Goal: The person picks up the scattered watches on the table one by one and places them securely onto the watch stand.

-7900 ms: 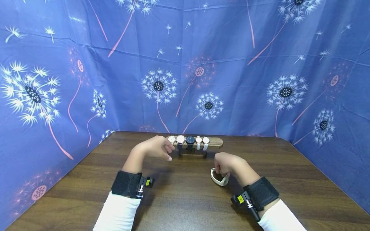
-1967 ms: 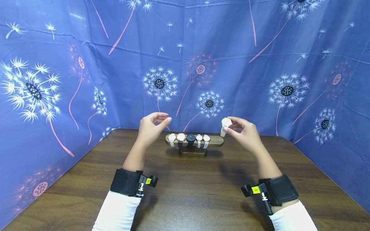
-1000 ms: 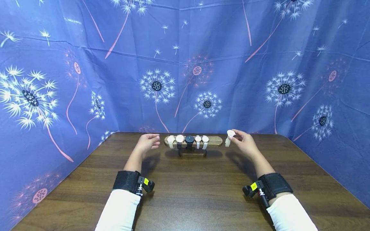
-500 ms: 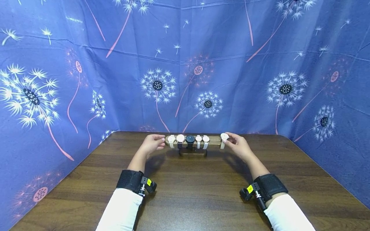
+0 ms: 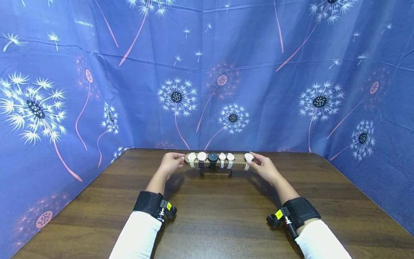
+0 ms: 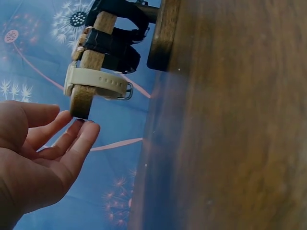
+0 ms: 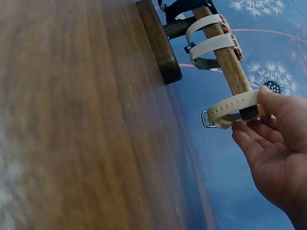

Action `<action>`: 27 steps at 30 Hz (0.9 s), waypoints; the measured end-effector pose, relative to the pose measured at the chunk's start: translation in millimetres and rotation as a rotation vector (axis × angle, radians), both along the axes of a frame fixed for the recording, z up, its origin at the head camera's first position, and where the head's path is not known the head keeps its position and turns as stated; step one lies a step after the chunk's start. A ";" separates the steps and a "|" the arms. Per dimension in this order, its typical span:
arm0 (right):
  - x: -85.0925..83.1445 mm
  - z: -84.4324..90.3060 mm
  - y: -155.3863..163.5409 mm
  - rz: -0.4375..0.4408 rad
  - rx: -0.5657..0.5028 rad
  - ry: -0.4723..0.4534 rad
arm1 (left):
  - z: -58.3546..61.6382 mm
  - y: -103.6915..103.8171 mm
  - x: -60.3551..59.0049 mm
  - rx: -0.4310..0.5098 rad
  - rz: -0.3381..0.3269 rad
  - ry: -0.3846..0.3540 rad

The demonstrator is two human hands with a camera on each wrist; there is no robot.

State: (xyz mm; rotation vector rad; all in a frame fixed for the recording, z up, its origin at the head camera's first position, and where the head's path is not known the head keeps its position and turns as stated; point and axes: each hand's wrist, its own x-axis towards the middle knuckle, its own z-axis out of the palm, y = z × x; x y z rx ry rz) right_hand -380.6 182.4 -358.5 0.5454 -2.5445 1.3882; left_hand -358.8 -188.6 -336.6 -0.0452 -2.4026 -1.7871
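Observation:
A wooden watch stand stands at the back of the table, its bar carrying several watches, among them a black one. My right hand pinches a cream watch whose strap is looped round the bar's right end, thumb on top and fingers beneath. My left hand is at the bar's left end, with relaxed fingertips at the wood and nothing gripped. Beside that end hangs another cream strap.
The stand's dark base rests on a brown wooden table. Blue cloth printed with dandelions walls the table at the back and on both sides. Both wrists wear black bands with small cameras.
My right hand has carried the cream watch leftward and slid it onto the bar's right end. My left hand has moved right to the bar's left end.

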 end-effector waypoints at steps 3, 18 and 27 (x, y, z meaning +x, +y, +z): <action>-1.0 -2.8 -1.4 0.018 -0.021 -0.015 | -4.6 -0.6 -1.2 -0.025 0.058 0.024; -9.1 -12.4 -2.7 0.034 -0.215 -0.047 | -7.0 4.1 -5.8 -0.003 0.154 0.057; -11.5 -16.0 -4.3 0.002 -0.286 -0.056 | -8.3 6.5 -5.7 0.033 0.158 0.058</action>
